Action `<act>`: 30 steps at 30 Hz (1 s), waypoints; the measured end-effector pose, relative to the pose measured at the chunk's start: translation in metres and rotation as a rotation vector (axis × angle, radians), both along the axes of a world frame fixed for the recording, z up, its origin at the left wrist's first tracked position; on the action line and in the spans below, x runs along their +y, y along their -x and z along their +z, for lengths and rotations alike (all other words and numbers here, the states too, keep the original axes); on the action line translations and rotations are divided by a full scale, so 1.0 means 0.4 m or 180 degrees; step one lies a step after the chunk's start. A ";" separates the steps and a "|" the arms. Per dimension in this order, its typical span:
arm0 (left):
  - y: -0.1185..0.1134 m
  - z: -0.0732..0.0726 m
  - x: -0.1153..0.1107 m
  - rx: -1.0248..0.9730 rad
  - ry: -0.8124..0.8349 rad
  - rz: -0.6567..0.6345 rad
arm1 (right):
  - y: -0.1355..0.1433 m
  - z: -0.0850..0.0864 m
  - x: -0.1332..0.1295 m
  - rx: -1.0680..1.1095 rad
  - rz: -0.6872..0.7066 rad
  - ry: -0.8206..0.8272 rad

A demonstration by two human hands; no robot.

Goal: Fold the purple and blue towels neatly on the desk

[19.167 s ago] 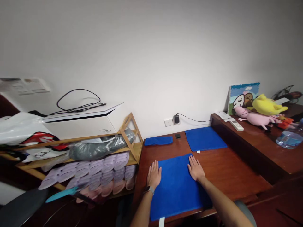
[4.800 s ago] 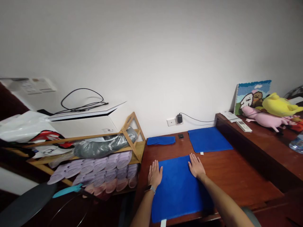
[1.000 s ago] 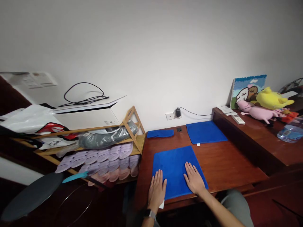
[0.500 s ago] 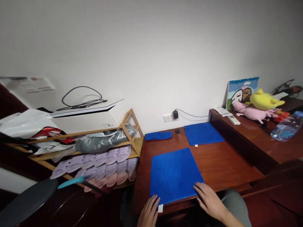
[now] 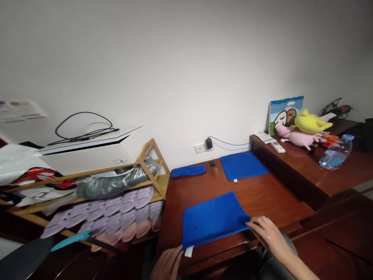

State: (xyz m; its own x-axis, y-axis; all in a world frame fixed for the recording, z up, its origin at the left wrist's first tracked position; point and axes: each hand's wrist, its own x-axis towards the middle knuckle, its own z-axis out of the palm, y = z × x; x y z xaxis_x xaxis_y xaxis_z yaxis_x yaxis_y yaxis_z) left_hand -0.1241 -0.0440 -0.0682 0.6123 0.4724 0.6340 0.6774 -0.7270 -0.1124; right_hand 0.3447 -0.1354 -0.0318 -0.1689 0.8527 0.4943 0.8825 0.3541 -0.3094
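Note:
A blue cloth (image 5: 214,219) with a white tag (image 5: 189,251) is spread at the front of the brown wooden desk (image 5: 198,186). My left hand (image 5: 167,264) pinches its near left corner, beside the tag. At the near right corner, my right hand (image 5: 268,235) holds the cloth between thumb and fingers. The near edge looks slightly raised, while the far part lies on the desk. Further back are a second spread blue cloth (image 5: 243,166), also tagged, and a folded blue cloth (image 5: 188,171) near the wall.
To the left stands a wooden rack (image 5: 165,186) with rows of lilac slippers (image 5: 128,202) and a white box (image 5: 87,157) on top. On the raised right-hand surface are a water bottle (image 5: 335,155), plush toys (image 5: 298,138) and a remote (image 5: 278,146). A black charger (image 5: 209,143) is plugged into the wall.
Both hands have gone from resting flat at the cloth's near corners to pinching them. The near edge has come up a little and the cloth looks shorter. The view has shifted right.

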 end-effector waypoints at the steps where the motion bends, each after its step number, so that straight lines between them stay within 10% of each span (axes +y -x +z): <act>1: -0.011 0.035 0.008 -0.0025 0.0013 0.0043 | -0.015 0.033 -0.001 -0.0008 -0.0076 -0.0069; 10: -0.182 0.399 0.058 -0.0784 0.0701 -0.0251 | -0.171 0.316 -0.080 0.0267 -0.0263 -0.0645; 14: -0.302 0.504 0.128 -0.0946 0.1512 -0.0558 | -0.263 0.390 -0.043 0.0423 -0.0367 -0.0619; 21: -0.574 0.537 0.414 -0.1129 0.2593 -0.0810 | -0.471 0.411 0.278 0.0316 -0.0698 -0.0442; 27: -0.760 0.590 0.637 -0.1656 0.2143 -0.0878 | -0.597 0.484 0.553 0.0567 -0.1120 -0.1032; 30: -0.804 0.556 0.690 -0.1753 0.1816 -0.0915 | -0.623 0.471 0.616 0.0776 -0.1189 -0.1332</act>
State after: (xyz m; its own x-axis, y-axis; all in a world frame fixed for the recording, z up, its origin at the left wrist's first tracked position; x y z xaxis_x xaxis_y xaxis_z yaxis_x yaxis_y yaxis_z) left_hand 0.1976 0.2320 0.1543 0.4308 0.6840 0.5887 0.3078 -0.7246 0.6166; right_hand 0.5937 0.1110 0.1565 0.2642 0.5577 0.7868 0.8918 0.1694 -0.4196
